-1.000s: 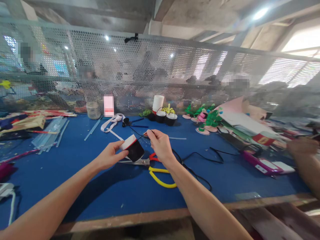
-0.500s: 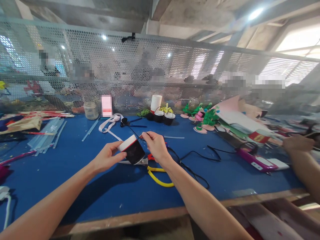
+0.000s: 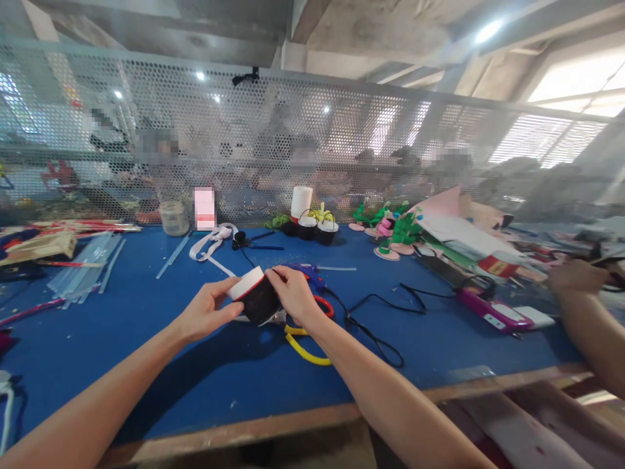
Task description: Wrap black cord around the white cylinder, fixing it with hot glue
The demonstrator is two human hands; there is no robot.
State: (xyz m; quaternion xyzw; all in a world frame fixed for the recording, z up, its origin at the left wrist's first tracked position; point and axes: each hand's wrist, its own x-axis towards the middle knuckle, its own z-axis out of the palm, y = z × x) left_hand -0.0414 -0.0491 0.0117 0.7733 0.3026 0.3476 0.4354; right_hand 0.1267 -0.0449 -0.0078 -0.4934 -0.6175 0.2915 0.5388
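A paper cup [image 3: 260, 301], covered in black with a white band and a thin red line at one end, lies tilted above the blue table. My left hand [image 3: 211, 311] holds it by the white end, thumb on the near side. Against the cup's right side my right hand [image 3: 293, 293] is closed, thumb and fingers pressed to the black covering; a thin black strip seen there earlier is now hidden or too fine to make out. Beneath the hands lie scissors with yellow and red handles [image 3: 308, 352], their blades partly covered. A blue glue gun [image 3: 312, 276] rests just beyond my right hand.
Two small black buckets [image 3: 326, 233] and stacked white cups [image 3: 301, 203] stand at the back. Green plant figures [image 3: 403, 233] are right of them. Glue sticks [image 3: 83, 270] lie left, white ribbon [image 3: 215, 246] ahead. A purple device [image 3: 493, 311] and another person's arm [image 3: 588, 319] are at right.
My right hand has shifted slightly left and down onto the cup's side. The thin black strip at its fingertips no longer shows clearly. The glue gun is now more visible.
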